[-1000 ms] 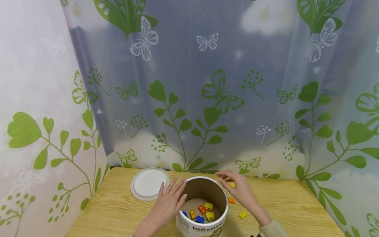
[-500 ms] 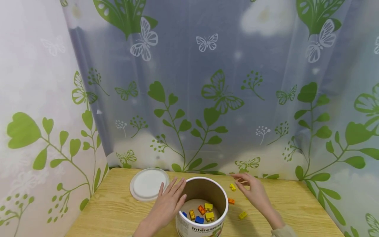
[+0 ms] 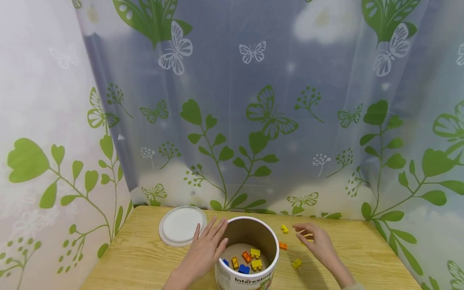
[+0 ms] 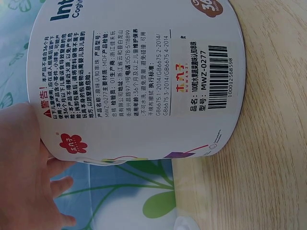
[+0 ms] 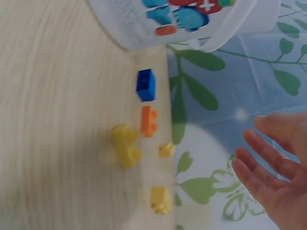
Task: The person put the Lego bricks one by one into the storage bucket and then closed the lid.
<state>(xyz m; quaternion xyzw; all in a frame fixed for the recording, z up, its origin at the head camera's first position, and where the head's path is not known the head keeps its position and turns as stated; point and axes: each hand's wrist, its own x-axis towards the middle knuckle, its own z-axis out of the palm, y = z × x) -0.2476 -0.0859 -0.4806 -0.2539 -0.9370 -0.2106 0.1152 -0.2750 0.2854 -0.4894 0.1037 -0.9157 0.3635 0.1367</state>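
A white round bucket [image 3: 246,280] with printed sides stands upright at the table's front. Several blue, yellow and orange bricks lie inside it, among them a yellow brick [image 3: 256,265]. My left hand [image 3: 206,249] rests on the bucket's left rim, fingers straight. To the right, my right hand [image 3: 320,245] hovers over the table, fingers loosely bent with nothing between them. It partly hides a yellow brick [image 3: 307,242]. Around it lie another yellow brick [image 3: 284,229], an orange brick [image 3: 283,246] and a yellow brick [image 3: 297,263]. The right wrist view also has a blue brick [image 5: 146,85] beside the bucket.
Behind my left hand, a white lid [image 3: 183,225] lies flat on the wooden table [image 3: 137,249]. A curtain [image 3: 224,161] with leaves and butterflies hangs along the table's back edge. The bucket's white handle [image 5: 230,28] hangs at its side.
My right hand has moved rightward from beside the bucket's rim, uncovering the far yellow brick. The left hand has stayed on the rim, and the bricks in the bucket look unchanged.
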